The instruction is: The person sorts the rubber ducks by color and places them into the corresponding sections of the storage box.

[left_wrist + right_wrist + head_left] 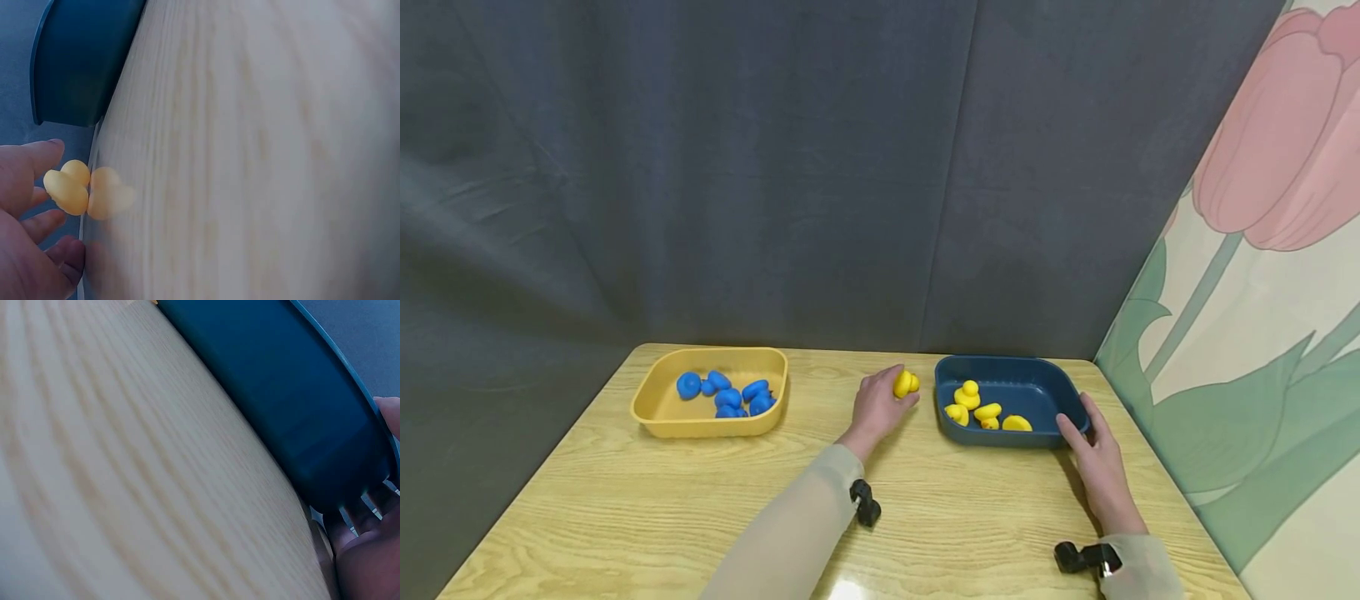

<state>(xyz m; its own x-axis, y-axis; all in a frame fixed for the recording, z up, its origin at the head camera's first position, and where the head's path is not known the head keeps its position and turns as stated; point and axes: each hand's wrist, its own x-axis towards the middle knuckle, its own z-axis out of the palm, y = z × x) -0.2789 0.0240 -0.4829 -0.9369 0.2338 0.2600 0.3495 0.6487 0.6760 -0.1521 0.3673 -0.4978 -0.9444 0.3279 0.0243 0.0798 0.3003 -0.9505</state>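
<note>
My left hand point(891, 400) pinches a small yellow rubber duck point(906, 383) just above the wooden table point(970, 508), a little left of the dark blue tray point(1000, 438). In the left wrist view the duck point(67, 187) sits between thumb and fingers point(28, 169), with the blue tray point(81, 56) beyond it. Several yellow ducks point(981, 407) lie in the blue tray. My right hand point(1078, 421) rests with straight fingers against the tray's front right corner. The right wrist view shows the tray's wall point(287, 400) and my right hand point(375, 556) behind it.
A yellow tray point(715, 427) stands at the back left of the table and holds several blue ducks point(730, 393). A dark curtain point(775, 167) hangs behind the table. A flower-print panel point(1262, 292) closes the right side.
</note>
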